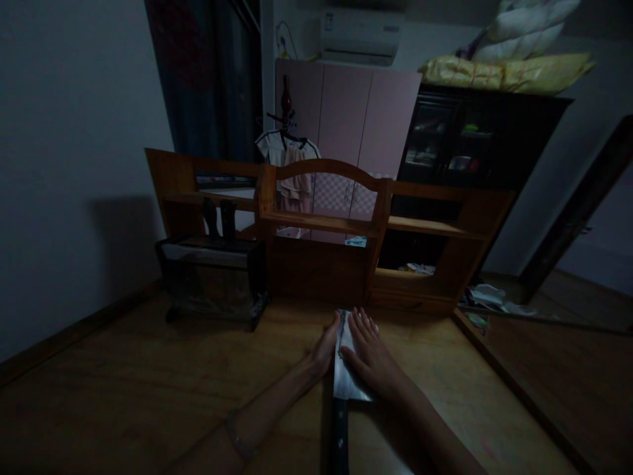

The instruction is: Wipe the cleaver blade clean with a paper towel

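Note:
A cleaver [342, 379] lies flat on the wooden table [148, 389], its broad steel blade pointing away from me and its dark handle toward me. My right hand [370, 353] rests flat on the blade with the fingers stretched out and close together. My left hand [327, 348] lies along the blade's left edge, fingers extended against it. A pale cloth or paper seems to lie under the right fingers; I cannot make it out.
A dark knife block [212, 277] with two handles sticking up stands at the back left. A wooden shelf unit [321, 224] lines the table's far edge. The table's right edge [499, 376] drops to the floor. The room is dim.

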Demonstrator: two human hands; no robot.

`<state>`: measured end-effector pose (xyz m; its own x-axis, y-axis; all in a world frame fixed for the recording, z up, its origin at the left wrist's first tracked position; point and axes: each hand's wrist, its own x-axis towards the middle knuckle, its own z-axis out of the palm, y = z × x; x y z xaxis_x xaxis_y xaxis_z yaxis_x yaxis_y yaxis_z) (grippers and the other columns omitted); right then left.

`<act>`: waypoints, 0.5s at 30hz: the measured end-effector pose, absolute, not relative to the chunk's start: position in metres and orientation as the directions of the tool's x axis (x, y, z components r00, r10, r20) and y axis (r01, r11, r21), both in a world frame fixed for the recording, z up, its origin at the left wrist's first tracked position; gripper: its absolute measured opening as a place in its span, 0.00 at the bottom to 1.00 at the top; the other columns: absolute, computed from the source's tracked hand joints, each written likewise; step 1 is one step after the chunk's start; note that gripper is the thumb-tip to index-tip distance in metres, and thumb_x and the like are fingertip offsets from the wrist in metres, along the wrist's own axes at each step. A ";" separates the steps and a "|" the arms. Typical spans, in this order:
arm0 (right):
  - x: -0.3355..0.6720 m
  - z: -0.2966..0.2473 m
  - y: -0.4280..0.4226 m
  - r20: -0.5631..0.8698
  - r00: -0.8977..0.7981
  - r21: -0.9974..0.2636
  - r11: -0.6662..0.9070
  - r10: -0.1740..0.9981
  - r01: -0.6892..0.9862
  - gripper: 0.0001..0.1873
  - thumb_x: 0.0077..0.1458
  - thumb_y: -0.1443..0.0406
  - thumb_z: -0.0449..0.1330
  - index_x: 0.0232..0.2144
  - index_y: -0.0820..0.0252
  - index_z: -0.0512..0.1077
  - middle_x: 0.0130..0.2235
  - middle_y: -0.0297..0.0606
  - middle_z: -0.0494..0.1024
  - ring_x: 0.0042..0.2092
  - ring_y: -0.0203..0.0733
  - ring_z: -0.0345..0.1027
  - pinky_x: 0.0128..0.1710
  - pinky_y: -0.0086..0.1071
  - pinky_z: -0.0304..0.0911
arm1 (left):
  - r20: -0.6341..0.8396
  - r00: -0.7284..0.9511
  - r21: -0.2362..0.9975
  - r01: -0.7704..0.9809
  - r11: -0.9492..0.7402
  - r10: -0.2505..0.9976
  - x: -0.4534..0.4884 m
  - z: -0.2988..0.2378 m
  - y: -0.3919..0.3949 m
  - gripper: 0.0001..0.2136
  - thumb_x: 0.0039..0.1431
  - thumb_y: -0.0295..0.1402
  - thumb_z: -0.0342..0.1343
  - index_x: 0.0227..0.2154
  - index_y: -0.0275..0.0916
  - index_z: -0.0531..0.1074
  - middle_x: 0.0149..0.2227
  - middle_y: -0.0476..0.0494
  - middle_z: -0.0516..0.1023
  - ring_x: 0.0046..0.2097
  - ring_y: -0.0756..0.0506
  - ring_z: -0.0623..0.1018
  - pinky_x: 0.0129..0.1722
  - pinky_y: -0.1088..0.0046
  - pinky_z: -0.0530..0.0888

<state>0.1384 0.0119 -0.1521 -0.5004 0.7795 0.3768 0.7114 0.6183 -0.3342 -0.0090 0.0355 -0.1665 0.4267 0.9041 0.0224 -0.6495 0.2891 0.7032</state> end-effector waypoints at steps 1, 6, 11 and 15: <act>0.138 -0.151 0.011 0.375 -0.505 -0.334 0.621 0.778 0.709 0.38 0.62 0.50 0.49 0.66 0.52 0.37 0.68 0.38 0.34 0.68 0.50 0.24 0.65 0.53 0.34 | 0.019 0.432 0.703 -0.647 0.296 0.901 -0.009 -0.166 0.036 0.25 0.62 0.49 0.46 0.57 0.41 0.66 0.54 0.40 0.73 0.60 0.36 0.66 0.61 0.57 0.62; 0.134 -0.142 0.004 0.384 -0.565 -0.329 0.680 0.730 0.655 0.35 0.63 0.52 0.49 0.66 0.50 0.39 0.68 0.35 0.41 0.68 0.47 0.30 0.66 0.51 0.33 | 0.018 0.417 0.694 -0.660 0.289 0.909 -0.010 -0.162 0.034 0.24 0.64 0.47 0.45 0.55 0.38 0.68 0.52 0.39 0.74 0.58 0.37 0.68 0.61 0.57 0.60; 0.131 -0.137 -0.001 0.450 -0.508 -0.349 0.669 0.734 0.656 0.37 0.60 0.52 0.54 0.66 0.52 0.46 0.68 0.37 0.42 0.68 0.48 0.38 0.65 0.47 0.46 | -0.018 0.386 0.708 -0.646 0.284 0.922 -0.013 -0.158 0.032 0.24 0.64 0.48 0.45 0.49 0.32 0.72 0.47 0.37 0.77 0.55 0.39 0.72 0.60 0.61 0.62; 0.132 -0.139 0.001 0.410 -0.514 -0.332 0.648 0.754 0.686 0.30 0.61 0.53 0.52 0.63 0.49 0.55 0.66 0.36 0.51 0.67 0.50 0.42 0.64 0.50 0.46 | -0.003 0.368 0.727 -0.638 0.255 0.930 -0.014 -0.159 0.032 0.24 0.65 0.47 0.43 0.48 0.33 0.73 0.49 0.38 0.76 0.57 0.41 0.69 0.62 0.65 0.58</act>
